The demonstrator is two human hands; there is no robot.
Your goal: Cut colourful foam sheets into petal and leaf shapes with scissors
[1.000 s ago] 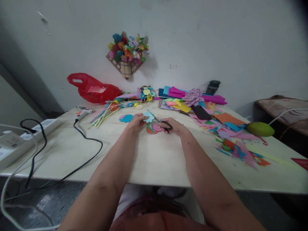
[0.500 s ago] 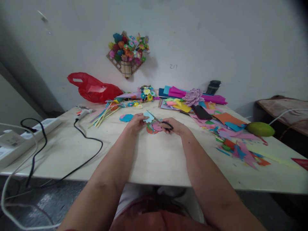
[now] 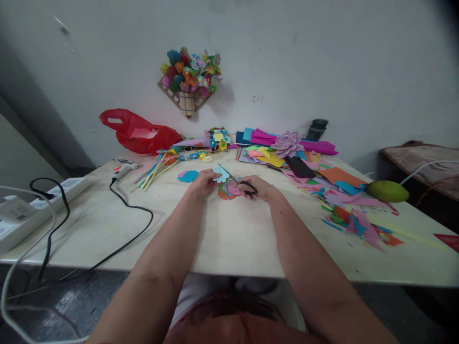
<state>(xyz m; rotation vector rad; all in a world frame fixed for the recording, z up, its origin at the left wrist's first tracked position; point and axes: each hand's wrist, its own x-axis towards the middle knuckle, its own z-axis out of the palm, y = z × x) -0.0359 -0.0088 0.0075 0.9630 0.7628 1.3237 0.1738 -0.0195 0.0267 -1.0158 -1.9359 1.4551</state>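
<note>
A small, flat piece of pale blue paper (image 3: 220, 175) with a scalloped rim is held above the tabletop (image 3: 236, 239), midway between its left and right edges and toward its far edge. Scissors (image 3: 231, 175) with slim metal blades and black handles slant across its right side, tips pointing toward the tabletop's far left corner.

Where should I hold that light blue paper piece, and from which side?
Probably pinch the light blue paper at its left edge, coming from the left as the left hand does: it looks thin, and the scissors slant along its upper right side.
</note>
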